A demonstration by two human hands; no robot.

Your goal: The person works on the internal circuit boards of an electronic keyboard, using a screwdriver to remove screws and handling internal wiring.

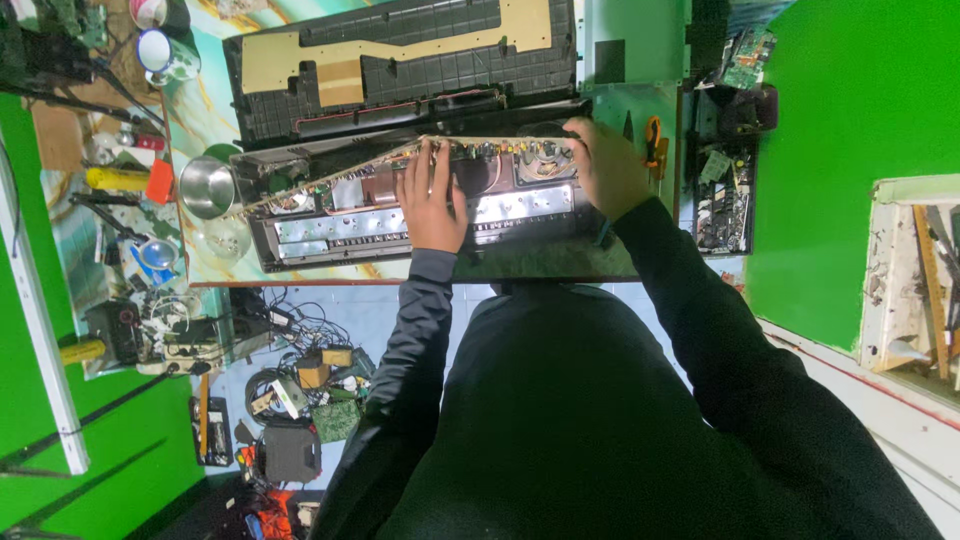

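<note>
A cluttered workbench (215,265) surrounds the person at work: a steel bowl (208,186) sits just left of the opened device, with a clear glass dish (222,238) below it, a blue-rimmed cup (160,52) farther up the bench, and a yellow-handled tool (118,179) with an orange tip lying near the left edge. What the bowl and cup hold cannot be made out. On the floor lie tangled cables (290,325), small circuit boards and a dark grey box (291,452). To the right of the bench a tray of electronic scrap (722,205) stands against a green wall (850,150), and orange-handled cutters (653,135) rest close to the person's right hand. The person's dark-sleeved arms and torso block the near edge of the bench.

The opened device (330,215), a long flat chassis, lies across the middle of the bench with shiny metal strips and wiring exposed; a thin circuit board (330,178) is tilted up along its top edge. Its ribbed black back cover (400,60), patched with tan card, lies just behind. The left hand (432,200) rests flat on the chassis, fingers extended to the board's edge. The right hand (605,165) curls over the board's right end, apparently gripping it.
</note>
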